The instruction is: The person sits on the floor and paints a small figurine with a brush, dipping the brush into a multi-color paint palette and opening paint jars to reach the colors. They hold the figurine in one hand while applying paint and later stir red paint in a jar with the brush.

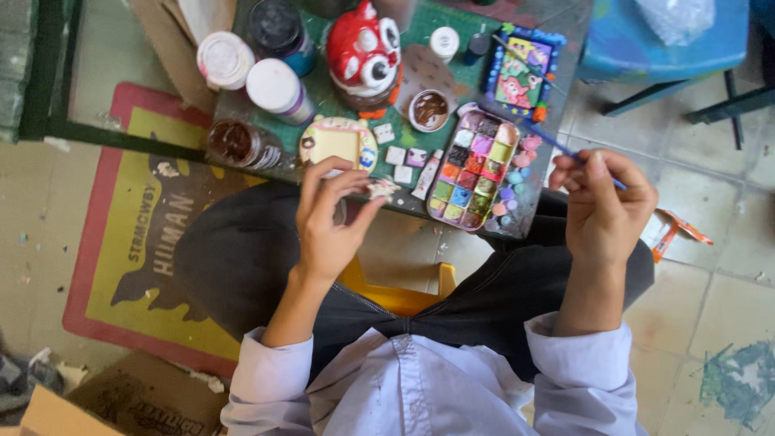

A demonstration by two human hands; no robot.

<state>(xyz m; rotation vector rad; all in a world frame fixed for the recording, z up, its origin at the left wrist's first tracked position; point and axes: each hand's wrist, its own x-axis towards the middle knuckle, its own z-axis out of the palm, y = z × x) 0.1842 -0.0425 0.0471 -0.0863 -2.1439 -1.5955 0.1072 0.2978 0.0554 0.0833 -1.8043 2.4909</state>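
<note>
My left hand (329, 216) pinches a small painted white piece (382, 189) between thumb and fingertips, just in front of the low table's near edge. My right hand (601, 202) grips a thin blue paintbrush (557, 145) whose tip points up and left towards the paint palette (472, 171), a tray of many coloured wells. Several small white tiles (401, 161) lie on the table next to the held piece. A round cream plaque (339, 141) lies just beyond my left hand.
On the green table (420, 40) stand a red and white figure (363, 52), white-lidded jars (276, 87), a jar of brown liquid (238, 144), a brown paint cup (429, 110) and a blue-framed painted picture (522, 74). A yellow and red mat (129, 242) lies left; a blue stool (662, 40) right.
</note>
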